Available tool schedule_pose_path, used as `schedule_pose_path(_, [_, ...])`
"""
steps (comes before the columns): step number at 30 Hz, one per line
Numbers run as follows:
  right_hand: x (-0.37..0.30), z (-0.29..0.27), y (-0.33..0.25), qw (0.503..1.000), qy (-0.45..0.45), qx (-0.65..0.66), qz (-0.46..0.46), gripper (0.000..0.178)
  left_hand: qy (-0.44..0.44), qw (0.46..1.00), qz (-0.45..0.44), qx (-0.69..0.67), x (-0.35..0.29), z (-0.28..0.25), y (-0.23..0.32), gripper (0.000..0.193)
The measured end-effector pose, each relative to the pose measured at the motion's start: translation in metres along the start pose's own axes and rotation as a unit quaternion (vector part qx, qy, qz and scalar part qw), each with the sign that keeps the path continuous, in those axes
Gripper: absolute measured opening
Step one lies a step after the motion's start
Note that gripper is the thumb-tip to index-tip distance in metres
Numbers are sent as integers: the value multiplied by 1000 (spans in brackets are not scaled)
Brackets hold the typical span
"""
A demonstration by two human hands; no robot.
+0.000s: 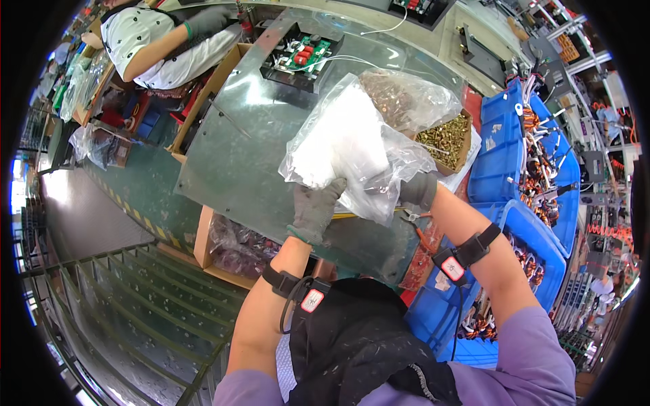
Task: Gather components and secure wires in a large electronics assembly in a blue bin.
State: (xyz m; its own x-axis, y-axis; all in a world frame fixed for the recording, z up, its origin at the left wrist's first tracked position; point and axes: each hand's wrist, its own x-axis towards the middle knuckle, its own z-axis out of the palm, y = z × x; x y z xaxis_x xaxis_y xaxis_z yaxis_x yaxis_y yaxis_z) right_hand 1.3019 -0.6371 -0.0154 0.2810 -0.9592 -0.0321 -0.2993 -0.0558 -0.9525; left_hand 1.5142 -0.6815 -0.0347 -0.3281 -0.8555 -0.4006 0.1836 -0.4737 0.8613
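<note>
A clear plastic bag with something white inside [349,139] is held up above the grey metal tabletop [223,155]. My left hand [315,206], in a grey glove, closes on its lower left edge with the thumb on top. Also gloved, my right hand [418,191] grips the loose, crumpled plastic at the bag's right side; its fingertips are partly hidden. Just behind lies another clear bag, with small copper-coloured parts [393,98]. It adjoins an open carton of small brass-coloured fasteners [450,139]. Orange-handled pliers [425,237] lie below my right hand.
Toward the far edge sits a black housing with a green circuit board [308,57] and white wires. Blue bins [493,162] of wired coils stand at the right. A carton of plastic-wrapped parts [237,247] is at the lower left. A co-worker [159,47] works at the far left.
</note>
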Motion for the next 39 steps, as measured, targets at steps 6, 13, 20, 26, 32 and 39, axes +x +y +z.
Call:
schedule_pose_path(6, [13, 19, -5, 880, 46, -471, 32, 48, 47, 995, 71, 53, 5, 4, -20, 53])
schedule_pose_path(13, [5, -8, 9, 985, -64, -146, 66, 55, -39, 991, 63, 115, 4, -14, -4, 53])
schedule_pose_path(20, [12, 22, -6, 867, 82, -491, 7, 46, -19, 968, 136, 212, 15, -1, 10, 47])
schedule_pose_path(26, [13, 29, 14, 900, 151, -408, 43, 39, -54, 981, -22, 187, 14, -5, 16, 50])
schedule_pose_path(32, [-10, 29, 28, 985, 46, -165, -7, 44, -130, 927, 75, 344, 23, -19, 45, 56])
schedule_pose_path(39, [0, 33, 6, 890, -5, -456, 23, 47, -121, 713, -24, 690, 27, 12, 67, 36])
